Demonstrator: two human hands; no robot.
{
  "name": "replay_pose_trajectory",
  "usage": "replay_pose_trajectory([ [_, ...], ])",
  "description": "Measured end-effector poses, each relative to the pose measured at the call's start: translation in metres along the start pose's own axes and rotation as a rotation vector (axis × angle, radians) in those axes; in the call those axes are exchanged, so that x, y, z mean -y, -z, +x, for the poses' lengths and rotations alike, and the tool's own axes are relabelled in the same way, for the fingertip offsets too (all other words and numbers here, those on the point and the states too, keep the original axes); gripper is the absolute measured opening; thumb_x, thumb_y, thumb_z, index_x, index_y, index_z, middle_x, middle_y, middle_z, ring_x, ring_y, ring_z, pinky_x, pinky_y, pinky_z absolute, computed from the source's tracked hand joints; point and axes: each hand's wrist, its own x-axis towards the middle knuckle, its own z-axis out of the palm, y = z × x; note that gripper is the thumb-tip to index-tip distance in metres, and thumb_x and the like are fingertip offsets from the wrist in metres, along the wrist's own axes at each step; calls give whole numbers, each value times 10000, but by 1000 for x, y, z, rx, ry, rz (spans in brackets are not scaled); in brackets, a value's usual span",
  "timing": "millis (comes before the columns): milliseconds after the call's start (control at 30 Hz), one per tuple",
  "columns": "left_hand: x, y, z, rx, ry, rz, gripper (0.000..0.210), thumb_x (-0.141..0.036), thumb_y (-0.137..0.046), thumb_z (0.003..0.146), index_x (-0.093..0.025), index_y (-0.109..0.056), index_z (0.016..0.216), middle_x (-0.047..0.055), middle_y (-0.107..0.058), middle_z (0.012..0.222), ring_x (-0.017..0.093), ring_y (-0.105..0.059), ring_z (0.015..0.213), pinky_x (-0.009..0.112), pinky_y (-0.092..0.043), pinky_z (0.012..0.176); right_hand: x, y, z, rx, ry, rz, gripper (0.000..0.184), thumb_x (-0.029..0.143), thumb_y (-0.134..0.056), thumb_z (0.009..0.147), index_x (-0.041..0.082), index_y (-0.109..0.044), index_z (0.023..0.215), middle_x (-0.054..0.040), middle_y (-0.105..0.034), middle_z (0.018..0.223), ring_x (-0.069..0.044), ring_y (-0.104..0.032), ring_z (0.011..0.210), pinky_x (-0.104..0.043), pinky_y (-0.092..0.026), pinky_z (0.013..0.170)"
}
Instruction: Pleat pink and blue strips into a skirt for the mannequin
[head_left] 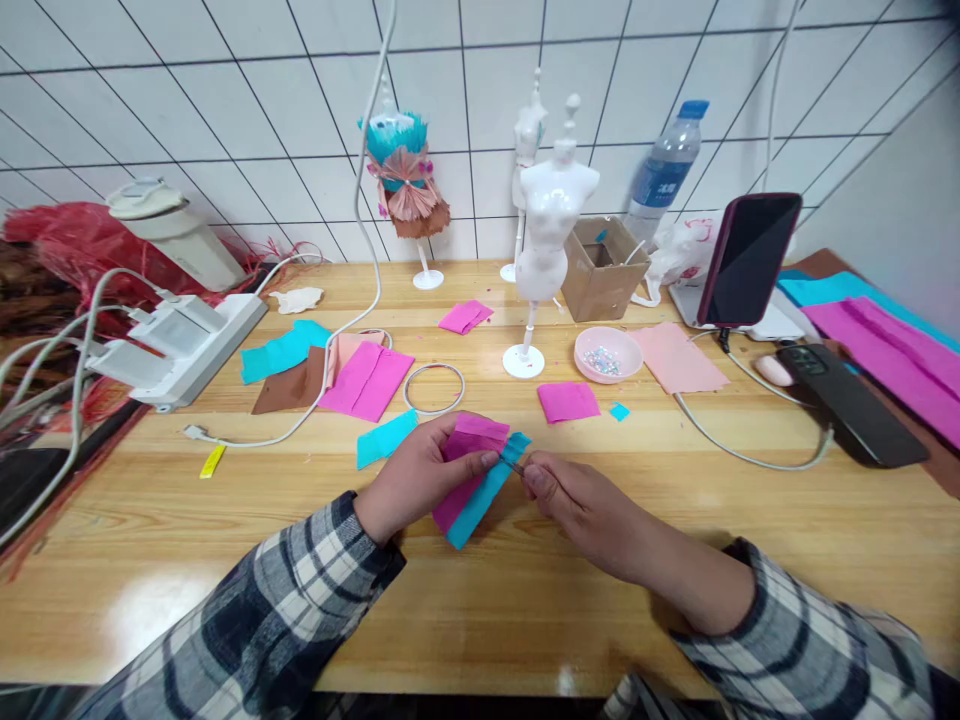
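My left hand (409,475) pinches a magenta piece of crepe paper (480,432) and a turquoise strip of crepe paper (480,505) together, thumb on top. The turquoise strip lies slantwise along the magenta edge. My right hand (574,500) is closed round a thin, dark metal tool (513,466), whose tip meets the papers beside my left thumb. Most of the tool is hidden in my fingers, so its kind cannot be made out. Just behind my left hand lies another turquoise piece (384,440).
Behind my hands stand a white mannequin (551,230), a paper-dressed mannequin (409,180), a pink bowl (626,345) of sequins and a cardboard box (600,285). A power strip (195,350) with cables sits left. Phones (851,400) and crepe sheets (892,340) lie right.
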Motion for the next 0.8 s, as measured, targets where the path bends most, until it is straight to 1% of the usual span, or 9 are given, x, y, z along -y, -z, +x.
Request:
replay_pose_trajectory([
  [167,0,-1,0,72,17,-19,334,-392,-743,791,-167,-672,1027,45,-753,988,191,-685,874,296,-540,780,-4,-3,1,-20,13,43,444,563,-187,996,239,-426,808,-7,-503,743,-179,-480,697,-333,-393,671],
  [367,2,0,1,80,15,-32,323,-387,-749,791,-171,-672,1018,31,-750,958,171,-676,841,273,-533,747,-5,-3,0,-19,0,59,428,553,-216,1000,238,-430,805,-2,-509,741,-171,-481,696,-321,-387,667],
  [567,3,0,0,82,23,-26,332,-403,-753,784,-166,-677,1004,36,-747,951,174,-674,840,280,-531,753,-3,-2,1,-5,-19,35,414,534,-239,1002,234,-476,843,-22,-555,783,-182,-505,729,-332,-413,717],
  [800,3,0,0,73,21,14,330,-400,-758,773,-169,-674,994,26,-749,935,167,-671,819,268,-531,730,-3,-1,2,7,-37,-15,380,495,-247,1000,233,-479,853,-29,-580,803,-195,-511,736,-347,-384,708],
])
